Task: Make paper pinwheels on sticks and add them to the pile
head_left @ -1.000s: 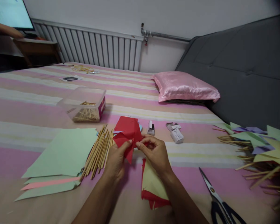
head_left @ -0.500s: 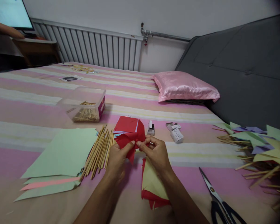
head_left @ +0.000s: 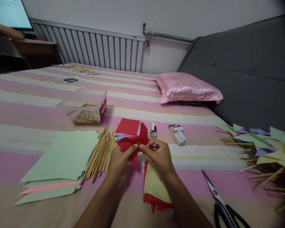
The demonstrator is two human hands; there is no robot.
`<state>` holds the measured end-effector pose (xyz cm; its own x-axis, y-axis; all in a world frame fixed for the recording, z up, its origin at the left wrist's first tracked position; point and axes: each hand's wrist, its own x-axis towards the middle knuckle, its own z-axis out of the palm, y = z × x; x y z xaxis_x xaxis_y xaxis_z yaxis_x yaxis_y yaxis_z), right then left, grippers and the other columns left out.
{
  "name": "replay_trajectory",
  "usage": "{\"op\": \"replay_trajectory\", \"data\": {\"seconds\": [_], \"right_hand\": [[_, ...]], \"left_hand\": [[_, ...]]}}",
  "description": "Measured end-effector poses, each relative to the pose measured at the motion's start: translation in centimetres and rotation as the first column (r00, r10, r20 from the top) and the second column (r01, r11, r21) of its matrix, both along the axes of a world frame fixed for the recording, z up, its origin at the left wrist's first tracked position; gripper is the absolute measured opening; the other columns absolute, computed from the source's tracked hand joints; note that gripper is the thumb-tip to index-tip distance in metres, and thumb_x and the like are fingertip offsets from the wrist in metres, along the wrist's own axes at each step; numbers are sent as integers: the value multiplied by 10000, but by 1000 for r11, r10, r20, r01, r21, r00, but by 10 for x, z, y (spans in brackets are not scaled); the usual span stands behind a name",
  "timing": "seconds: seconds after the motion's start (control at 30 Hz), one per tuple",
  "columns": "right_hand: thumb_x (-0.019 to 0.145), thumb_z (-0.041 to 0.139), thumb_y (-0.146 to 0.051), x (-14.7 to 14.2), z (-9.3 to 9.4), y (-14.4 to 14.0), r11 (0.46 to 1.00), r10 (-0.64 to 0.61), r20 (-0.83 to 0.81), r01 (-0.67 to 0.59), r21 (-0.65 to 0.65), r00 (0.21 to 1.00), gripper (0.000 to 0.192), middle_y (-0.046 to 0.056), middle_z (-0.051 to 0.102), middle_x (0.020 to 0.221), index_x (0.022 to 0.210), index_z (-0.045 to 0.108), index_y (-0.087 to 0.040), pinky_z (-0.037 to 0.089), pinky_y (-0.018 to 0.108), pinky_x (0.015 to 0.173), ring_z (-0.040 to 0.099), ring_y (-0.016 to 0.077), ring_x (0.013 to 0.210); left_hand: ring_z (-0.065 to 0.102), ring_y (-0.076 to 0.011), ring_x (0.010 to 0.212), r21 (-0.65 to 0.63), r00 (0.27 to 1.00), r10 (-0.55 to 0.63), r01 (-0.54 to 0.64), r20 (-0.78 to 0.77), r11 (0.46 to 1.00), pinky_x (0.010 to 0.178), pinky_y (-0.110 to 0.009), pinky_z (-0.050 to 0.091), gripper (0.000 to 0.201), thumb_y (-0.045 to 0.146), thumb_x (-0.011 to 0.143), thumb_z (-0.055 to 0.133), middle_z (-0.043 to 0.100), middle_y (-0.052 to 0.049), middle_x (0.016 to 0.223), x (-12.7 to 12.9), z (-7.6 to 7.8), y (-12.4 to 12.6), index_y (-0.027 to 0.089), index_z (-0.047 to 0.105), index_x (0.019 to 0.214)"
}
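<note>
A red paper pinwheel (head_left: 131,141) with folded blades is pinched between my two hands, above the bed. My left hand (head_left: 118,161) grips its near left side with thumb and fingers. At its centre, the thumb and fingertips of my right hand (head_left: 161,155) press together; whatever small piece may sit there is hidden. Just beyond lies a stack of square papers (head_left: 127,126), red on top. Thin wooden sticks (head_left: 100,158) lie loose to the left of my left hand. Under my right wrist rest yellow and red paper pieces (head_left: 156,185).
Green paper sheets (head_left: 61,155) lie at left, with a clear plastic box (head_left: 85,109) of sticks behind. Small boxes (head_left: 180,138) stand beyond my right hand. Scissors (head_left: 217,194) and several pinwheels on sticks (head_left: 268,144) are at right. Further back are a pink pillow (head_left: 187,88) and someone's arm (head_left: 7,31).
Almost nothing differs. Both hands keep their pinch on the red pinwheel, and the whole view has shifted very slightly.
</note>
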<state>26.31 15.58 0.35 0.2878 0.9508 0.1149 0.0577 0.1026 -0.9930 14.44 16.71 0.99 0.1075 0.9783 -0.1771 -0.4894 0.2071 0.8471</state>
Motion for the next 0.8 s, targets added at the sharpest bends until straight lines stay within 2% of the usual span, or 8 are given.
{"op": "replay_trajectory", "data": {"seconds": [0.23,0.4,0.6,0.8], "right_hand": [[601,726,-412,1,3,0,999,-16,3,16,-35,1000,290,34,626,562,527,560,-186,458,264,563,614,182,644],[594,725,-440,2,2,-1,999,-7,0,7,-46,1000,305,28,618,550,527,574,-184,433,251,531,599,170,614],[571,741,-438,1,4,-1,998,3,-44,-6,-55,999,319,36,643,640,516,568,-175,416,244,530,584,151,616],[559,758,-399,0,5,-1,995,53,-115,-62,-76,992,333,6,587,594,499,527,-167,369,221,495,504,106,546]], "left_hand": [[673,-207,733,28,999,-32,32,2,999,710,-293,505,203,182,631,728,730,-78,796,0,-2,1,153,712,831],[665,-202,708,31,999,-41,42,-19,999,692,-293,511,149,184,642,724,724,-71,773,-1,-3,1,151,704,787],[648,-174,668,17,999,-51,51,20,999,680,-275,508,101,155,645,713,715,-65,757,-2,0,1,137,675,737],[632,-167,617,-22,999,-40,41,34,999,628,-273,502,132,152,622,718,696,-55,687,0,2,0,124,645,728]]}}
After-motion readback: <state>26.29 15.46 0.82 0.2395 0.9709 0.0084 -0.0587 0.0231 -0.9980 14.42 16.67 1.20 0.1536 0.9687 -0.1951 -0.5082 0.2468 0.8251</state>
